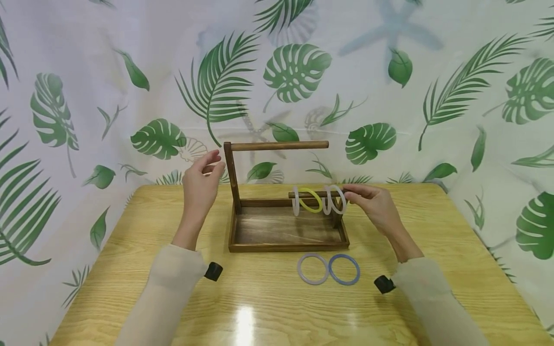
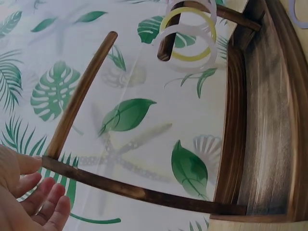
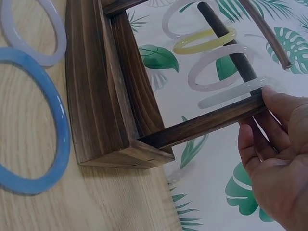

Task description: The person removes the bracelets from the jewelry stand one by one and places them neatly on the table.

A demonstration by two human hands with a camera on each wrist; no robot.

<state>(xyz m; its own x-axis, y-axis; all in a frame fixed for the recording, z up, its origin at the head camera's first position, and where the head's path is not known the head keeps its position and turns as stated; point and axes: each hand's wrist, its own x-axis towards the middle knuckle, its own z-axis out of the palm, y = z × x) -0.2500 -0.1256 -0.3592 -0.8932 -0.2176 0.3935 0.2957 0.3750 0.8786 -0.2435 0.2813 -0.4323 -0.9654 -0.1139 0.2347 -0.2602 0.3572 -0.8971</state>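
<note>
A dark wooden bangle stand has a tray base, a tall left post with an upper bar, and a short right post with a lower bar. Several bangles hang on the lower bar: one yellow, the others pale or whitish. My right hand pinches the top of the short post, thumb and fingers on either side. Beside the top of the tall post is my left hand, its fingers loosely bent and holding nothing; whether a fingertip touches the wood, I cannot tell.
In front of the stand, a pale lilac bangle and a blue bangle lie side by side on the wood-grain table. A leaf-patterned cloth hangs behind the table and at its sides.
</note>
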